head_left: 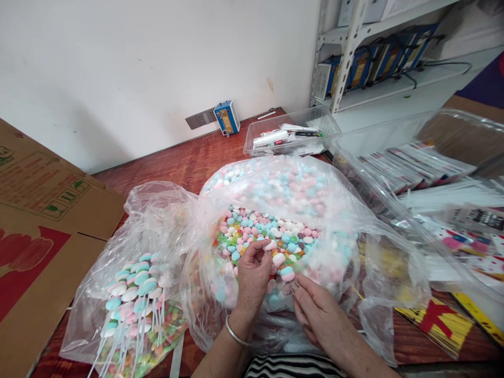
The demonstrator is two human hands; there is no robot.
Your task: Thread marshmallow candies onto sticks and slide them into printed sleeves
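A large clear plastic bag lies in front of me, its mouth open on many pastel marshmallows and gummy candies. Over this opening my left hand, with a bangle at the wrist, pinches a pale marshmallow. Below it, larger two-tone marshmallows line up toward my right hand, as on a marshmallow skewer; the stick itself is hidden. My right hand has thumb and forefinger closed at the lower end of this row. Finished-looking marshmallow skewers with white sticks rest on a second bag at the left.
That left bag also holds gummy candies. A cardboard box stands far left. Behind are a clear tray of small items and a blue device. At right are a clear bin of packets, yellow packaging and a metal shelf.
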